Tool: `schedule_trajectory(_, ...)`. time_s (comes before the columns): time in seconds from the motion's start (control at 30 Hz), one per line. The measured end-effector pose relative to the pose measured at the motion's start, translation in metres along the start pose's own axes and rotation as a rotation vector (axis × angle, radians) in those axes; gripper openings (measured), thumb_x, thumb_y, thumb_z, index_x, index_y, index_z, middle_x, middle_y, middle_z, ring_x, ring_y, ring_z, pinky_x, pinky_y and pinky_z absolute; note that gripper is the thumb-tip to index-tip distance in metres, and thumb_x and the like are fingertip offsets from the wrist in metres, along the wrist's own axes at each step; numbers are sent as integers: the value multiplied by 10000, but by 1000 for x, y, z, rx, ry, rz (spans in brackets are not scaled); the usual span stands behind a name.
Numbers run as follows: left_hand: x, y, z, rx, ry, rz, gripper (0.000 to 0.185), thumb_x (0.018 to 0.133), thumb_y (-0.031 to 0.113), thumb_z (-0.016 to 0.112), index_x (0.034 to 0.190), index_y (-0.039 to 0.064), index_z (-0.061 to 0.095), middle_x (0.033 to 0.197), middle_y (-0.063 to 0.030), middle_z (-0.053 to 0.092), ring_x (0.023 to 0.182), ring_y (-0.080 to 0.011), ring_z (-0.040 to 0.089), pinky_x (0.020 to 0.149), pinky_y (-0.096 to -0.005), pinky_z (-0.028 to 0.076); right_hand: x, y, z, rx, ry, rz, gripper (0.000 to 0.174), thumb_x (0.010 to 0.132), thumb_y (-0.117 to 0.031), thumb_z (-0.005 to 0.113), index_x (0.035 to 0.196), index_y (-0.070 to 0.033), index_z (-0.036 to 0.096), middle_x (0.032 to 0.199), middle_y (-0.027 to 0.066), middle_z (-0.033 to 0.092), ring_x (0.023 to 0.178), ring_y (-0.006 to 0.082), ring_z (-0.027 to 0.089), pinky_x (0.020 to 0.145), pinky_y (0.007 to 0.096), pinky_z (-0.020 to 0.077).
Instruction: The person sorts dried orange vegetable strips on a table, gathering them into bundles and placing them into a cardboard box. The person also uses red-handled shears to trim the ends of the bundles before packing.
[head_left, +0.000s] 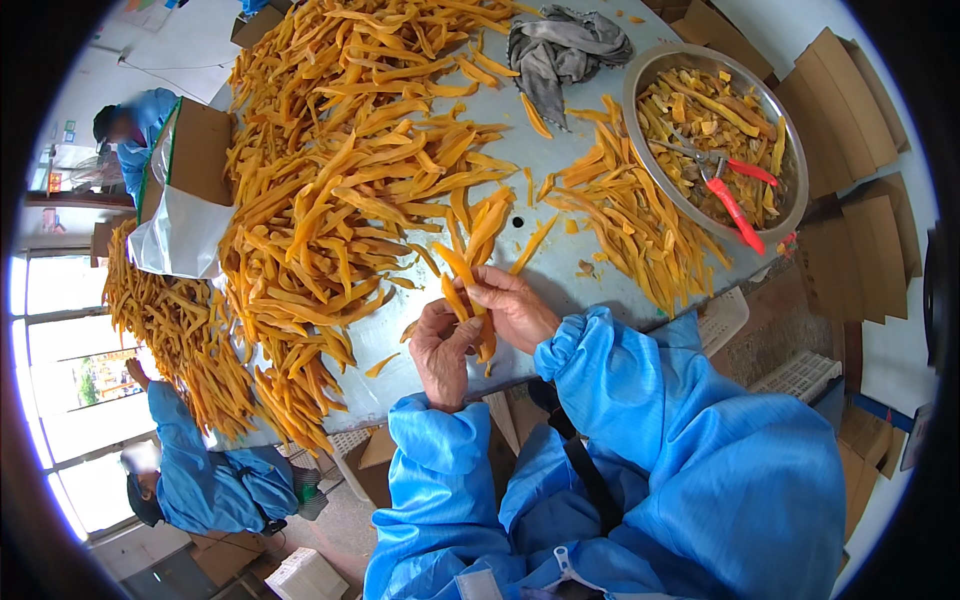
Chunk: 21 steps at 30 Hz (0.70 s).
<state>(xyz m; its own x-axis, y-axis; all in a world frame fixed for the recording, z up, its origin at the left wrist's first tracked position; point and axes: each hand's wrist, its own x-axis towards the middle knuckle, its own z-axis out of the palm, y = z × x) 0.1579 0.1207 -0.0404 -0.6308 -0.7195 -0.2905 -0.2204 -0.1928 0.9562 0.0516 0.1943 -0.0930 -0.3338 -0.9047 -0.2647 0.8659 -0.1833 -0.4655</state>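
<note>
Orange dried strips, perhaps sweet potato or mango, are between my hands at the near edge of a metal table (375, 386). My left hand (444, 352) grips some strips (454, 298) between thumb and fingers. Touching the same bunch, my right hand (514, 300) pinches strips (487, 225) that fan upward. A large pile of strips (337, 172) lies to the left, and a smaller pile (637, 225) to the right. Red-handled pruning shears (720, 176) rest on cut pieces (697, 105) in a round metal basin (799, 180).
A grey cloth (566, 49) lies at the table's far side. A cardboard box (199, 154) with a plastic liner stands left. Two people in blue, one at the upper left (150, 127) and one at the lower left (210, 487), are by the table. Cartons (840, 112) stand right; plastic crates (799, 375) are below.
</note>
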Motion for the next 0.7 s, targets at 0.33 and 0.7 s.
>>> schedule_trajectory(0.33, 13, 29, 13, 233, -82, 41, 247, 871, 114, 732, 1043, -61, 707, 767, -61, 660, 668, -121, 559, 615, -265, 465, -7, -23, -7, 26, 7, -97, 285, 979, -171, 568, 1218, -18, 562, 1158, 133, 636, 1081, 240, 613, 946, 393, 500)
schedule_trajectory(0.7, 68, 18, 29, 448, 18, 265, 267, 889, 161, 702, 991, -85, 688, 713, -62, 639, 653, -121, 533, 604, -253, 441, -11, -49, -29, -2, 266, -189, 211, 906, -132, 664, 1088, -31, 626, 966, 111, 678, 862, 252, 672, 618, 376, 573)
